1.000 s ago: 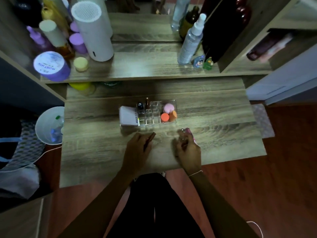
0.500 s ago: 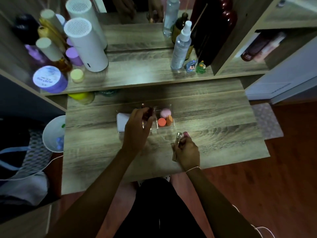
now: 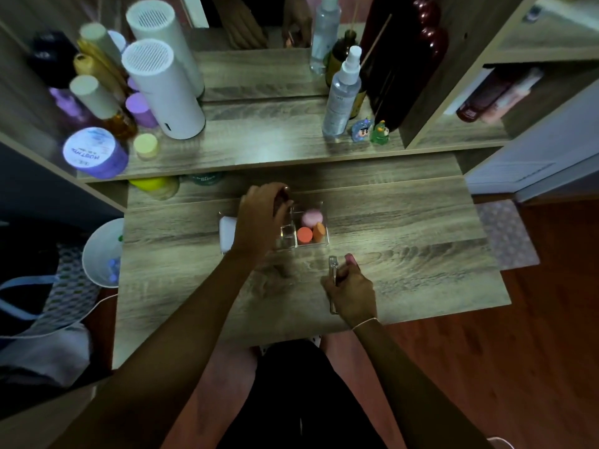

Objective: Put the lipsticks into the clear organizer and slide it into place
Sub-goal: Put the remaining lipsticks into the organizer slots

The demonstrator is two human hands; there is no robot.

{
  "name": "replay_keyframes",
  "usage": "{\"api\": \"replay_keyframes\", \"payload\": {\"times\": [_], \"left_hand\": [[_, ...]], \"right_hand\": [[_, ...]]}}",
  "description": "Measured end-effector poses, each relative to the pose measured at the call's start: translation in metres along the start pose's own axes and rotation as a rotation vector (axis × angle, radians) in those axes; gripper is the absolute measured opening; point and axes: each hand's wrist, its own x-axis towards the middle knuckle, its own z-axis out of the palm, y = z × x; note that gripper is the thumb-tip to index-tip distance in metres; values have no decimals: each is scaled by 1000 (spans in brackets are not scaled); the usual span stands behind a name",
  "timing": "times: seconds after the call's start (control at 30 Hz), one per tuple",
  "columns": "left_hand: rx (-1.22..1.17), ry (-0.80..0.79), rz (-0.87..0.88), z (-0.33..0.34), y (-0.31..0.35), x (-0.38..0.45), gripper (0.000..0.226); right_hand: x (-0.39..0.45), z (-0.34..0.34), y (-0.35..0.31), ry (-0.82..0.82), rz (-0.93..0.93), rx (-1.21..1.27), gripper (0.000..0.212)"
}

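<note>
The clear organizer (image 3: 287,238) sits mid-table, with pink and orange sponges (image 3: 310,226) in its right compartment and a white item (image 3: 227,231) at its left end. My left hand (image 3: 261,218) hovers over the organizer's back slots, fingers closed on a dark lipstick (image 3: 282,197) that is mostly hidden. My right hand (image 3: 351,293) rests on the table in front of the organizer, gripping a silver tube (image 3: 333,280) and a pink lipstick (image 3: 350,258).
The shelf behind carries a white cylinder (image 3: 163,92), a spray bottle (image 3: 342,95), a purple jar (image 3: 94,152) and two small figurines (image 3: 369,131). A white bin (image 3: 102,254) stands left of the wooden table (image 3: 405,247). A mirror is at the back.
My left hand lifted a lipstick from the table front and carried it up over the organizer's back slots. My right hand stayed put and raised its lipsticks slightly.
</note>
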Motion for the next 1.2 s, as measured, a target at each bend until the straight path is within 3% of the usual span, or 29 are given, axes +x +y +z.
{"api": "replay_keyframes", "payload": {"times": [0.37, 0.8, 0.9, 1.2], "left_hand": [[145, -95, 25, 14, -11, -2, 26], [293, -179, 49, 17, -17, 8, 31], [287, -171, 52, 17, -17, 9, 33], [248, -117, 67, 11, -13, 8, 36]], "right_hand": [[-2, -3, -4, -40, -25, 31, 24], [-2, -3, -18, -32, -67, 22, 27], [-4, -6, -22, 2, -89, 18, 38], [-10, -6, -36, -12, -159, -2, 29]]}}
